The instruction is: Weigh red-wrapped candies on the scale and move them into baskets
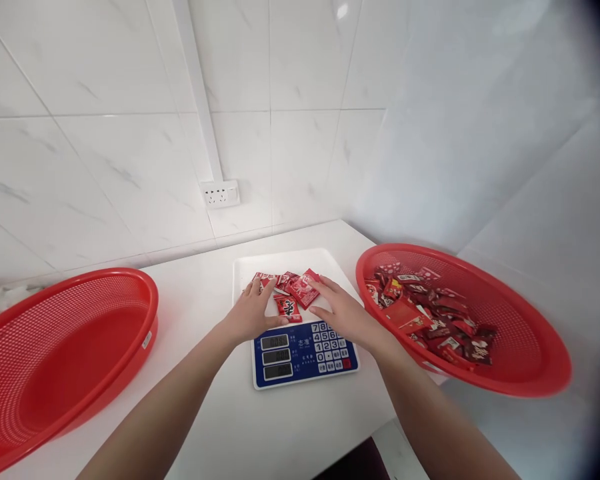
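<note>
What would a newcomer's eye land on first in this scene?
Two large red plastic baskets catch the eye: one at far left and one at right, heaped with red wrapped packets. In the middle, the left hand and right hand touch more packets on the white tray of a blue digital scale.

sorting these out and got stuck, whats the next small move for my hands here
Probably gather the red packets on the white tray with the left hand and right hand, then move them into the left red basket. Both hands are already at the pile, and that basket shows no packets, unlike the right red basket.
</note>
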Available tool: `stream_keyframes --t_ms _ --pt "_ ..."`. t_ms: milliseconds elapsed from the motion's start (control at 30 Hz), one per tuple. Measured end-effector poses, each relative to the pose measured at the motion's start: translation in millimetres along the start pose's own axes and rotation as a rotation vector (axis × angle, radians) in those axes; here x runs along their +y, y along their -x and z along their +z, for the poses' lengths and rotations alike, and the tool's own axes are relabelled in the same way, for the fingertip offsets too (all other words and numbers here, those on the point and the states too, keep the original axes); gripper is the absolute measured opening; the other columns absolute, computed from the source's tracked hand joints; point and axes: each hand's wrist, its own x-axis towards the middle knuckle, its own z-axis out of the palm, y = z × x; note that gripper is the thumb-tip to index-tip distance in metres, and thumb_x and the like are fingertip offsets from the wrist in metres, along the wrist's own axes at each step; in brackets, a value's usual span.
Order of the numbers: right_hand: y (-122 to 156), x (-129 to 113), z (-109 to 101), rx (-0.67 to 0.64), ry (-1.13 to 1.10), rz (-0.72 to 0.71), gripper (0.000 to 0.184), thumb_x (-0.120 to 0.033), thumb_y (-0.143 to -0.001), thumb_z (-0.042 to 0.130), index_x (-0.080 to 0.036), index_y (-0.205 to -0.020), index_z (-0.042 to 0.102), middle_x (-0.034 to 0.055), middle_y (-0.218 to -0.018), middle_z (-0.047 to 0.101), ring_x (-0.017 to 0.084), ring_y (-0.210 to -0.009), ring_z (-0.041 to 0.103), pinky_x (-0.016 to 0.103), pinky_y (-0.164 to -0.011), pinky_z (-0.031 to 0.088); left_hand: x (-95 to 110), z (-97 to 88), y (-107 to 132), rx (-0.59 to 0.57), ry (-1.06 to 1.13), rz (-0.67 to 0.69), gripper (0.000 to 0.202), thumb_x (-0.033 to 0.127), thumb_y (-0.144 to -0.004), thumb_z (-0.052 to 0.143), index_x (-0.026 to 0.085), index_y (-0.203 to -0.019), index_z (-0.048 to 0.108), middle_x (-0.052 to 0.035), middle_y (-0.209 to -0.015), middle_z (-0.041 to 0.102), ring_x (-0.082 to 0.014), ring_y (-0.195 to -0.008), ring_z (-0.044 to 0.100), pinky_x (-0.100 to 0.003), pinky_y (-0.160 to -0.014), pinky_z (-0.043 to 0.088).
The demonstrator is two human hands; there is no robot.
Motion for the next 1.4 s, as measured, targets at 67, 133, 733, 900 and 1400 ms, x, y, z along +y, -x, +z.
stream_keyframes --t_ms 67,133,733,900,1400 --pt "4.1 2.5 -0.1 -0.009 -0.022 -0.020 0.056 -0.037 -0.087 0.048 -0.024 -0.139 0.035 0.0084 -0.149 0.027 0.023 -0.137 0.024 0.042 -0.109 0.026 7.7 0.3 -7.0 -0.052 0.023 -0.005 0.094 0.064 -0.071 0.055 0.021 -0.144 0.014 -0.0163 -0.152 0.011 -0.0326 -0.140 0.004 -0.051 -0.109 0.022" --pt "2.0 4.2 1.3 -0.005 -0.009 -0.022 0.056 -0.038 -0.086 0.049 -0.020 -0.138 0.037 0.0116 -0.149 0.025 0.025 -0.137 0.022 0.042 -0.110 0.026 15.5 0.2 -11.8 -0.072 0.046 -0.003 0.093 0.060 -0.071 0.058 0.023 -0.144 0.012 -0.0149 -0.153 0.009 -0.0312 -0.140 0.006 -0.049 -0.109 0.023" --pt "-11.1 7.4 1.3 -0.105 -0.033 -0.150 0.053 -0.039 -0.082 0.057 -0.023 -0.132 0.046 0.0088 -0.147 0.032 0.027 -0.138 0.020 0.048 -0.110 0.024 -1.1 -10.1 -20.5 -0.039 0.004 0.049 0.085 0.060 -0.073 0.055 0.020 -0.141 0.024 -0.0120 -0.150 0.023 -0.0260 -0.140 0.013 -0.040 -0.111 0.025" --pt "5.3 8.2 -6.1 0.002 -0.074 -0.166 0.050 -0.037 -0.085 0.052 -0.018 -0.131 0.047 0.0106 -0.144 0.036 0.024 -0.136 0.026 0.044 -0.110 0.027 1.8 -17.2 -8.2 0.029 0.044 0.045 0.063 0.051 -0.082 0.049 0.023 -0.136 0.032 -0.0080 -0.147 0.031 -0.0237 -0.137 0.023 -0.040 -0.111 0.026" --pt "129.8 12.7 55.2 -0.048 -0.488 -0.212 0.015 -0.026 -0.087 0.051 -0.019 -0.084 0.064 0.0036 -0.075 0.068 0.014 -0.068 0.063 0.023 -0.063 0.051 -16.3 4.1 101.2 0.386 0.137 -0.280 0.032 0.046 -0.086 0.046 0.027 -0.109 0.058 -0.0015 -0.114 0.064 -0.0167 -0.077 0.063 -0.027 -0.056 0.050"
